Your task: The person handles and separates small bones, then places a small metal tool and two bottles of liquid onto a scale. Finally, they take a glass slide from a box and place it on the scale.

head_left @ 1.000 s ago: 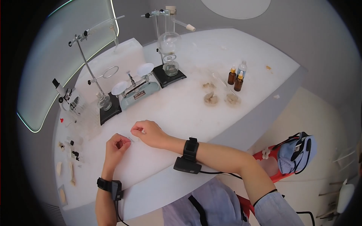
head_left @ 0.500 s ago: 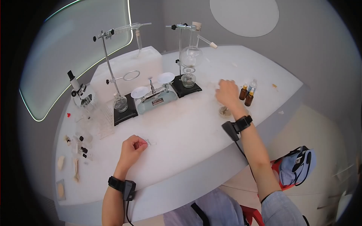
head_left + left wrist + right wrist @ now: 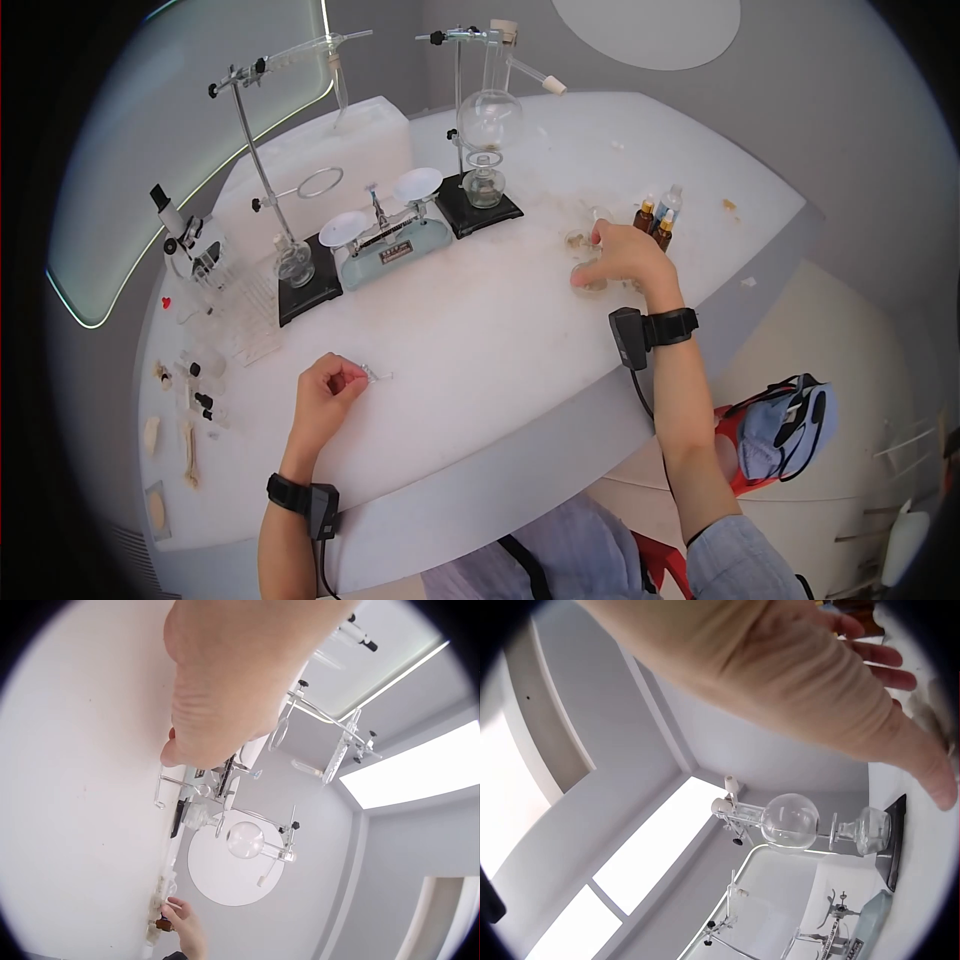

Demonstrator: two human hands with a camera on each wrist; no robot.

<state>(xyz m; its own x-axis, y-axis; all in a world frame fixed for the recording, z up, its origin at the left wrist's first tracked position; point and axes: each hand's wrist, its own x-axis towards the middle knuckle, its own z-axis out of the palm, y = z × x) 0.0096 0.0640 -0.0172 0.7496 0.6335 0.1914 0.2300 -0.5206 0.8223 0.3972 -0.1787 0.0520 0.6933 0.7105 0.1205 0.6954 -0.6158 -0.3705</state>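
My left hand (image 3: pixel 327 392) pinches a small bent-wire metal clip (image 3: pixel 376 374) close over the white table. In the left wrist view the clip (image 3: pixel 174 781) shows thin shiny rods with a loop at one end, its rest hidden behind the hand. My right hand (image 3: pixel 632 254) is over the small round dishes at the table's right, thumb and fingers spread apart. Its thumb overlaps the near dish (image 3: pixel 592 287), which has brownish matter in it; another dish (image 3: pixel 576 242) lies just behind. The right wrist view shows the thumb stretched out, with the other fingers (image 3: pixel 889 675) apart from it.
Brown dropper bottles (image 3: pixel 663 232) and a clear bottle (image 3: pixel 669 203) stand right beyond the right hand. A balance (image 3: pixel 397 254) sits between two stands bearing glassware, including a round flask (image 3: pixel 491 120). Small vials (image 3: pixel 204 403) and a microscope (image 3: pixel 180 225) are at left.
My right hand has left the left hand's side, swung across to the dishes at the right, then drawn lower over them. The left hand keeps its pinch on the clip.
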